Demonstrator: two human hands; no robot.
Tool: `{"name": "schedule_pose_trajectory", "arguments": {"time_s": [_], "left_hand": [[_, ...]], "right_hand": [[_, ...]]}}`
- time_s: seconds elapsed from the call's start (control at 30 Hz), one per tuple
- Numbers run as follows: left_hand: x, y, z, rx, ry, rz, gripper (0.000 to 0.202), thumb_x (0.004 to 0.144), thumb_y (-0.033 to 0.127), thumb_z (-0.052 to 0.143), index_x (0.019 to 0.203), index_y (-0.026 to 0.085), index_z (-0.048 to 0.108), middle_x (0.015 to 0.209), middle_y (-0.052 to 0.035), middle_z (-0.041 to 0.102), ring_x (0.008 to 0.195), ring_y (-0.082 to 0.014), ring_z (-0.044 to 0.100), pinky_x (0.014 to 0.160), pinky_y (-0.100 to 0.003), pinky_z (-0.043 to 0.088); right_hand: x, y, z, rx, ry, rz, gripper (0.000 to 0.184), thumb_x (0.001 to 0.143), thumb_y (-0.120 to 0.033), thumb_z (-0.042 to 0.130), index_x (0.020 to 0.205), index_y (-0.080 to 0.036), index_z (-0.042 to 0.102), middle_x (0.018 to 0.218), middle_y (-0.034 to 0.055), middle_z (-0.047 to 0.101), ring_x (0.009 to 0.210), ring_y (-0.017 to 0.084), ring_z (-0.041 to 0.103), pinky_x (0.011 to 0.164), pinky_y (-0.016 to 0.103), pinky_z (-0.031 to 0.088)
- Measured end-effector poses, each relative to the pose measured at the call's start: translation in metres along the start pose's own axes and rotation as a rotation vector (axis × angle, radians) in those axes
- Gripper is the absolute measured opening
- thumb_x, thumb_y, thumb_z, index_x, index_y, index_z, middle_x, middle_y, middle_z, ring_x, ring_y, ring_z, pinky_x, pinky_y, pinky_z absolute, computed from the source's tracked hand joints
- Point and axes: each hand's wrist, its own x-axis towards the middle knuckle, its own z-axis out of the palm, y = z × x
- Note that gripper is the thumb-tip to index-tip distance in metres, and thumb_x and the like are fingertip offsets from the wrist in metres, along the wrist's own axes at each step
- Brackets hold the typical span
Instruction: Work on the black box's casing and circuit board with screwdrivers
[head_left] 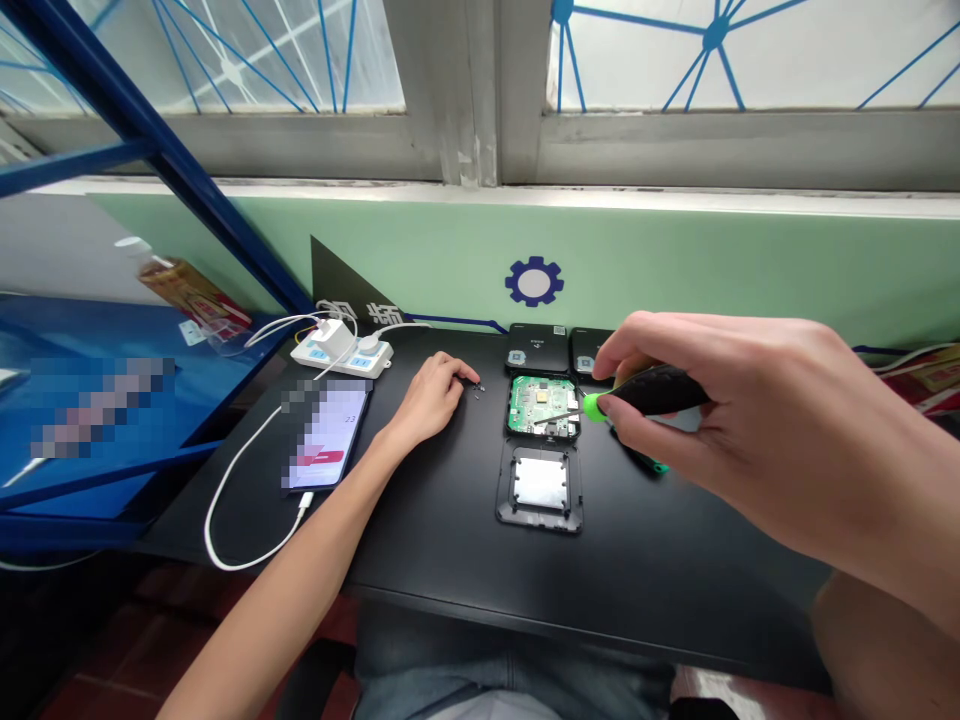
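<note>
**Black desk by the window: a tip that may slip, screws that may roll**

Matte black table [450, 560] stands under the window and the green wall. My right hand [750, 430] is closed around the black-handled screwdriver with a green collar [646, 392]. Its thin shaft points left onto the green circuit board [541, 404], which lies in its open black case at the middle of the table.

My left hand [431, 400] rests flat and loose and holds nothing. Its fingertips are just beside the tiny loose screws [478, 387].

I think the tip could slip and scratch the board if I press at an angle. A careless move of the left fingers could push the screws away. The black cover with a silver pad [540, 488] lies just near the board, and my wrist could knock it.
</note>
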Motion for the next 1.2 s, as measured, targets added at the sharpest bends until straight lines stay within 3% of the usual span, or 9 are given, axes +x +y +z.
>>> {"name": "schedule_pose_trajectory", "arguments": {"time_s": [0.27,0.37,0.57,0.73,0.93,1.07,1.2], "left_hand": [[-0.001,0.004,-0.001,-0.001,0.004,-0.012,0.036,0.098,0.011,0.047,0.109,0.023,0.079,0.111,-0.0079,0.067,0.109,-0.0270,0.066,0.109,-0.043,0.052],[-0.006,0.016,-0.005,0.091,0.081,-0.016,0.031,0.098,0.010,0.046,0.108,0.022,0.073,0.114,-0.0107,0.066,0.112,-0.0297,0.065,0.105,-0.043,0.052],[-0.017,0.043,-0.016,0.449,0.419,-0.257,0.017,0.103,0.018,0.047,0.106,0.019,0.064,0.109,-0.0180,0.067,0.117,-0.0421,0.062,0.112,-0.061,0.043],[-0.028,0.043,-0.017,0.549,0.520,-0.341,0.019,0.101,0.024,0.054,0.112,0.015,0.065,0.124,-0.0257,0.064,0.132,-0.0520,0.052,0.119,-0.082,0.029],[-0.036,0.051,-0.015,0.628,0.427,-0.484,0.045,0.098,0.025,0.056,0.137,0.002,0.057,0.145,-0.0376,0.052,0.139,-0.0586,0.050,0.122,-0.090,0.014],[-0.037,0.057,-0.013,0.778,0.317,-0.553,0.041,0.102,0.025,0.048,0.132,-0.001,0.057,0.144,-0.0392,0.052,0.135,-0.0618,0.055,0.118,-0.091,0.022],[-0.037,0.054,-0.012,0.802,0.244,-0.573,0.041,0.102,0.027,0.047,0.131,0.000,0.058,0.145,-0.0400,0.053,0.132,-0.0626,0.058,0.115,-0.090,0.029]], "right_hand": [[0.000,0.000,0.003,-0.001,0.000,0.001,0.011,0.097,-0.027,0.067,0.107,-0.032,0.067,0.094,-0.0036,0.078,0.061,0.019,0.061,0.060,0.036,0.042],[0.001,0.001,0.002,-0.013,-0.002,0.005,0.013,0.097,-0.026,0.068,0.109,-0.032,0.067,0.095,-0.0039,0.079,0.058,0.018,0.059,0.060,0.036,0.042],[0.000,-0.003,-0.001,-0.021,-0.020,0.009,0.015,0.097,-0.023,0.066,0.109,-0.031,0.067,0.095,-0.0041,0.077,0.055,0.016,0.053,0.061,0.036,0.042],[0.004,-0.006,-0.001,-0.020,-0.041,0.029,0.013,0.097,-0.024,0.066,0.109,-0.030,0.069,0.098,-0.0013,0.079,0.060,0.019,0.059,0.064,0.038,0.043],[0.002,-0.005,0.002,0.003,-0.036,0.019,0.009,0.098,-0.028,0.067,0.107,-0.029,0.068,0.102,-0.0007,0.081,0.058,0.018,0.060,0.065,0.038,0.043],[-0.001,-0.001,0.005,0.013,-0.022,0.003,0.011,0.099,-0.031,0.066,0.110,-0.030,0.068,0.098,-0.0021,0.080,0.052,0.016,0.051,0.062,0.038,0.040],[-0.003,0.004,0.006,0.036,-0.005,-0.010,0.012,0.098,-0.033,0.069,0.110,-0.031,0.068,0.096,-0.0039,0.078,0.054,0.016,0.052,0.061,0.037,0.039]]}}
